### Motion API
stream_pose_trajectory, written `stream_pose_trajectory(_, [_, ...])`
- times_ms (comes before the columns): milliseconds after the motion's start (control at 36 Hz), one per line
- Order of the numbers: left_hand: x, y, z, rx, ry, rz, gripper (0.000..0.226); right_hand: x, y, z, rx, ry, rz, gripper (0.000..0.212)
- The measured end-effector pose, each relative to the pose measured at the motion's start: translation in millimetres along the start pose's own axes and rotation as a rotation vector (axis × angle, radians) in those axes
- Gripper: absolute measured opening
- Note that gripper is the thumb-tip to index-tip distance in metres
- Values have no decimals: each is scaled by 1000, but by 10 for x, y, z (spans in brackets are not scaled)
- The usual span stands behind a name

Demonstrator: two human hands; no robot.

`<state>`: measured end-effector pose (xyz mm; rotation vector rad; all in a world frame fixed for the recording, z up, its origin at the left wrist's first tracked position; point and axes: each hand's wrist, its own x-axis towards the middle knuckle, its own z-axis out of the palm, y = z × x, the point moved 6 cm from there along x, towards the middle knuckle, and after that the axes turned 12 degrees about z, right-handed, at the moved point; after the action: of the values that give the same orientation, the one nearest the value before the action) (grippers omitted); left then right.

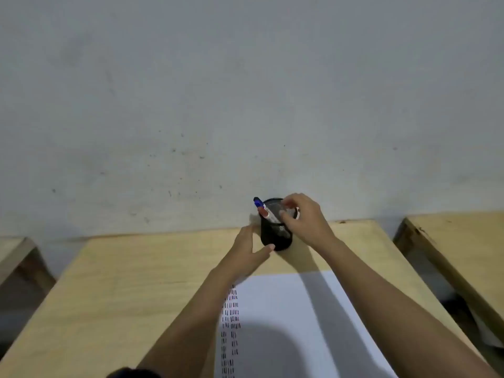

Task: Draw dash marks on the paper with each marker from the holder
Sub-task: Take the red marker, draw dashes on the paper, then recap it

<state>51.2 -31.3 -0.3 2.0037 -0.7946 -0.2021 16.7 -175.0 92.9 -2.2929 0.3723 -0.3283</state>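
A black mesh holder point(276, 236) stands at the far edge of the wooden table, against the wall. A blue-capped marker point(257, 202) and a red-capped marker point(264, 213) lean out of its left side. My left hand point(249, 251) wraps the holder's left side, thumb on its front. My right hand point(304, 219) is over the holder's mouth, fingers pinched on a white marker point(297, 211) that is mostly hidden. White paper point(289, 304) lies nearer to me, with columns of dark dash marks point(231, 312) along its left edge.
The light wooden table point(122, 282) has bare surface to the left of the paper. A grey wall point(245, 105) rises right behind the holder. Separate wooden tables stand at the left point(13, 252) and the right point(458, 233), with gaps between.
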Motion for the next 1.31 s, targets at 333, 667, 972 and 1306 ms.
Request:
stream_pose_trajectory(333, [332, 311, -178, -338, 336, 145, 56, 155, -518, -32, -80, 73, -233, 21])
stream_pose_trajectory(667, [355, 422, -214, -343, 382, 158, 48, 145, -584, -36, -21, 87, -212, 20])
stream_pose_trajectory(972, [276, 559, -315, -293, 403, 84, 43, -74, -884, -429, 171, 215, -331, 19])
stream_pose_trajectory(1306, [-364, 1042, -880, -326, 529, 214, 35, -679, -1033, -597, 11, 252, -510, 21])
